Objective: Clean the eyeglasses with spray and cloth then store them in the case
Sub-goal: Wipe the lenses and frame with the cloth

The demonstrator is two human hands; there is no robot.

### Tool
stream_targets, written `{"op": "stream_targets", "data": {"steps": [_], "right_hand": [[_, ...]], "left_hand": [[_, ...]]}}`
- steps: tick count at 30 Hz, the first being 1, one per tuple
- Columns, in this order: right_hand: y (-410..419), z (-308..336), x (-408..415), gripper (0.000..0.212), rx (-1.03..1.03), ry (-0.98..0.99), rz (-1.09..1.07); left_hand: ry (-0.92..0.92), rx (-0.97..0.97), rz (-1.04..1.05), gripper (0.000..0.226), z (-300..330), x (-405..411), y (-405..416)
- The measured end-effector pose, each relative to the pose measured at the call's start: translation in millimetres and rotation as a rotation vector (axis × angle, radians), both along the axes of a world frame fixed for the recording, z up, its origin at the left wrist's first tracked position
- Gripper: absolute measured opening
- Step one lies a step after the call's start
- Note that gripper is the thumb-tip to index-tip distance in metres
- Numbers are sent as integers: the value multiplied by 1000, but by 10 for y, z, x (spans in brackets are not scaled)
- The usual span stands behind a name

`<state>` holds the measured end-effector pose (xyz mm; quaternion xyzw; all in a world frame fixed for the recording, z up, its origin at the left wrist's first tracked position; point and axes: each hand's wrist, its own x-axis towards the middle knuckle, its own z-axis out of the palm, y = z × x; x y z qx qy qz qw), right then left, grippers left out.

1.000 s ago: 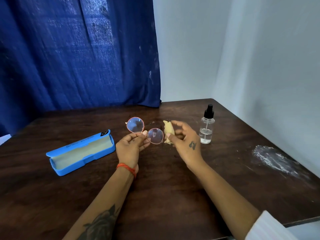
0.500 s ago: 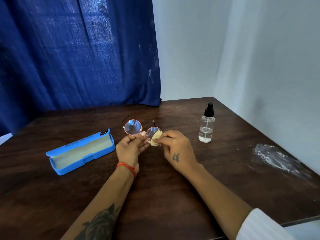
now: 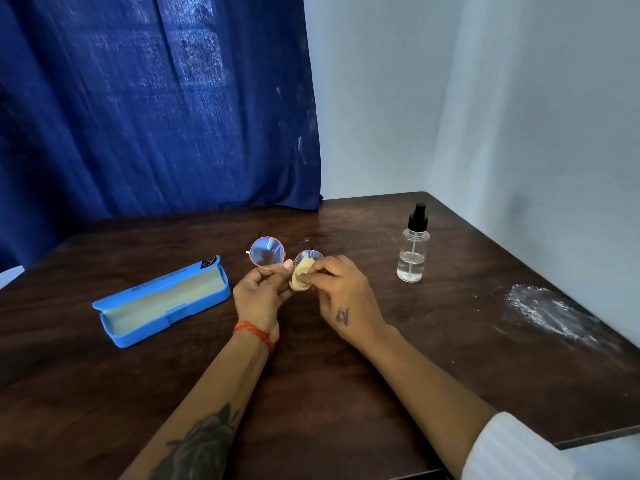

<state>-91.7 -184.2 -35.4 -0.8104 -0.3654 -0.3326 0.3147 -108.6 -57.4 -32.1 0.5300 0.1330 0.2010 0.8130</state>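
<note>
Round eyeglasses [image 3: 267,253] with a thin pink frame are held above the table's middle. My left hand [image 3: 260,296] pinches them at the bridge, thumb up between the two lenses. My right hand [image 3: 337,292] presses a small cream cloth [image 3: 300,274] against the right lens, covering most of it. An open blue case [image 3: 162,301] with a pale lining lies on the table to the left. The clear spray bottle [image 3: 412,249] with a black nozzle stands upright to the right, a little liquid in its bottom.
The dark wooden table [image 3: 346,375] sits in a corner, with a blue curtain [image 3: 156,105] behind and pale walls at the back and right. A white powdery smear [image 3: 547,311] marks the table's right side. The near right table edge [image 3: 595,438] shows.
My right hand has brought the cloth from beside the glasses onto the right lens and now presses it there. The glasses have shifted slightly left with my left hand.
</note>
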Motion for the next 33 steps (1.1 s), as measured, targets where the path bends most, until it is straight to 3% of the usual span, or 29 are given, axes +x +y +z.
{"op": "stream_targets", "data": {"steps": [8, 18, 24, 29, 33], "right_hand": [[-41, 79, 77, 27, 167, 10, -187], [-33, 16, 17, 30, 58, 33, 30], [-142, 67, 121, 29, 193, 24, -144], [67, 49, 43, 28, 43, -67, -108], [64, 27, 7, 31, 6, -33, -18]], "left_hand": [[-22, 0, -26, 4, 3, 13, -6], [-20, 18, -11, 3, -7, 1, 7], [-36, 13, -36, 8, -1, 2, 9], [-61, -19, -62, 9, -17, 2, 7], [-48, -20, -51, 8, -24, 8, 33]]}}
